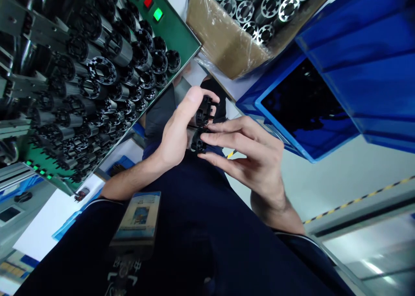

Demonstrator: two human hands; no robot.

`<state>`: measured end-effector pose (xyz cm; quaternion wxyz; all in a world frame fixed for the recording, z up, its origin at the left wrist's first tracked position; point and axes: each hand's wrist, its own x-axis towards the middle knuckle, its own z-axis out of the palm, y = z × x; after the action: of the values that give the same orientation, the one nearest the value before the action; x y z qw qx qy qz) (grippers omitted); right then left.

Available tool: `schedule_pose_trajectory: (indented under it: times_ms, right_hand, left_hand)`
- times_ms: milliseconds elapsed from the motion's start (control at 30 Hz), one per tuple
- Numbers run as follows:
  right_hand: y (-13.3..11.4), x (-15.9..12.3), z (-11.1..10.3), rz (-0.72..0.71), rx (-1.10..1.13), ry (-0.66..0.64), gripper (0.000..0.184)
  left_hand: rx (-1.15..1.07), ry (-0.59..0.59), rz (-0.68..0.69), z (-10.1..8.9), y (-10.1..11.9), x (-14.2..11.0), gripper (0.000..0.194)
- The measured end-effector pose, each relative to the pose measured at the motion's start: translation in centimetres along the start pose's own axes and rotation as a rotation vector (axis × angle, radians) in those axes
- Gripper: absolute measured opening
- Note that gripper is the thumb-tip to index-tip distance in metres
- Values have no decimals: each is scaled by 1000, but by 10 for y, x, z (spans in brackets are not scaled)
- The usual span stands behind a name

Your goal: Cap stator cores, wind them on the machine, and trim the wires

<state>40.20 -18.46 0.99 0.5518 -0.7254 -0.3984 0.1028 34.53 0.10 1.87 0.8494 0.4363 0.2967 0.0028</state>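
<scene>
In front of my body, my left hand is wrapped round what look like two metal stator cores with black slotted plastic ends. The upper black end shows between its thumb and fingers. Just below it is the other black end, with a bit of bare metal beside it. My right hand comes in from the right, its thumb and fingertips pinching the rim of this lower black end. Whether that end piece sits fully against the metal, I cannot tell.
Left, a green machine bench carries rows of stator cores with black ends. A plastic-lined cardboard box of bare metal cores stands at the top. At right is a blue bin with dark parts inside. A badge hangs on my chest.
</scene>
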Motion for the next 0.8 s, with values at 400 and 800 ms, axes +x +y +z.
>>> schedule_pose_trajectory:
  times_ms: [400, 800]
  right_hand:
    - [13, -1, 27, 27, 4, 62, 50]
    - [-11, -5, 11, 92, -177, -40, 58]
  left_hand:
    - [-239, 217, 10, 13, 12, -8, 51]
    - [-42, 125, 116, -10, 34, -24, 30]
